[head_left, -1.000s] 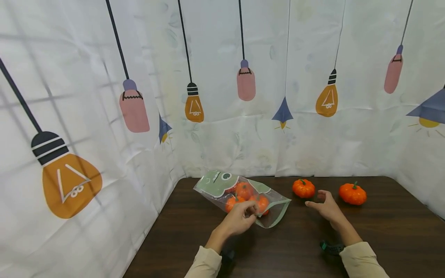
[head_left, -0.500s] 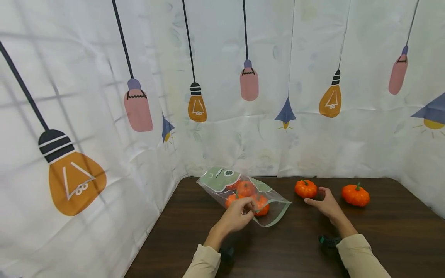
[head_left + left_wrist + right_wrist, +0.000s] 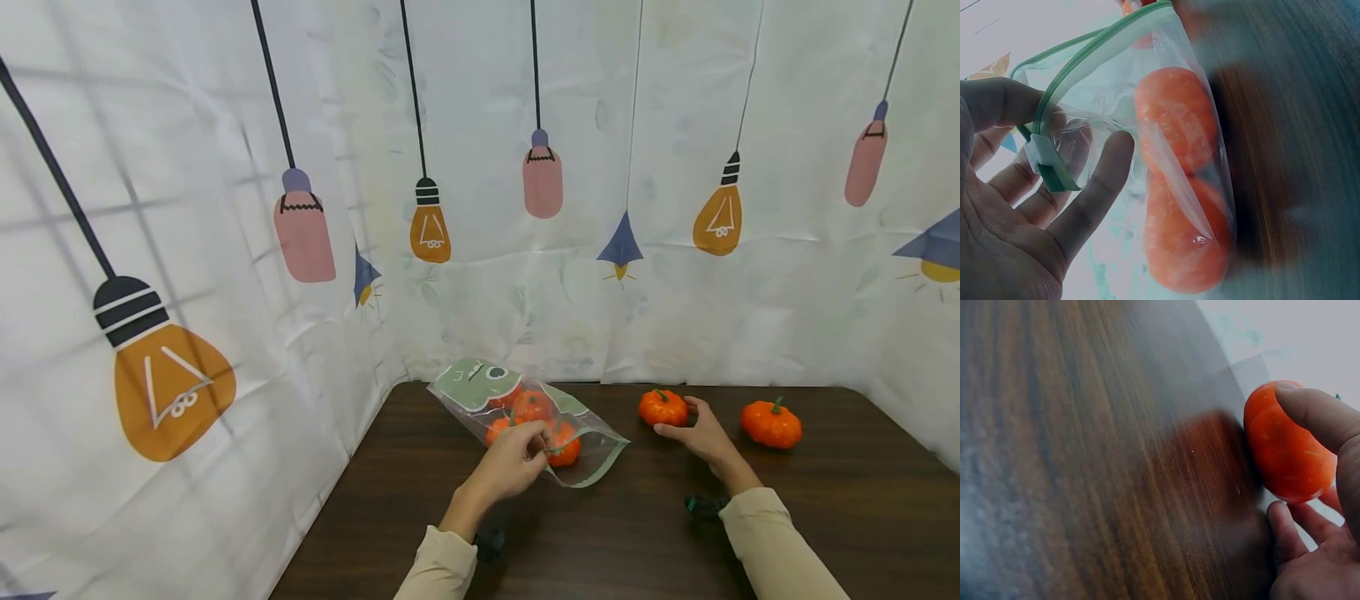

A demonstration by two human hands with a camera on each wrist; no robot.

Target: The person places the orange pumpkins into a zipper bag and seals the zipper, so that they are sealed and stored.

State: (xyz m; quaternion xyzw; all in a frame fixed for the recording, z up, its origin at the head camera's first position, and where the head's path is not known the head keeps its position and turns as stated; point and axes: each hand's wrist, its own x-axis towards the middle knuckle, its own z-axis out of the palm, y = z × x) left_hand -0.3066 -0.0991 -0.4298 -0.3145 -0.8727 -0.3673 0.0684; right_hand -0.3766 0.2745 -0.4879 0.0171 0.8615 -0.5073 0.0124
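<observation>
- White curtain behind and along the left, printed with hanging lamps in orange, pink and blue; crossed shadow lines over the left stretch.
- Dark brown table in front of it, wood-grained and glossy, with an orange reflection showing in the right wrist view.
- Clear bag lying on the left part of the table, green cartoon face at the far end, open mouth with its green rim turned to the right.
- Inside the bag, several orange bagged pumpkins, close together beneath the film.
- Left hand at the bag's mouth, grasping its edge with bent fingers; white slider just beside them.
- Right hand grasping the nearer loose pumpkin, thumb against one side and fingers curved about another; firmness of hold impossible to tell.
- That pumpkin on the table, right of the bag and near the far edge.
- Second loose pumpkin farther right, apart from the fingers, green stem upward.
- Cream sleeves on both forearms.
</observation>
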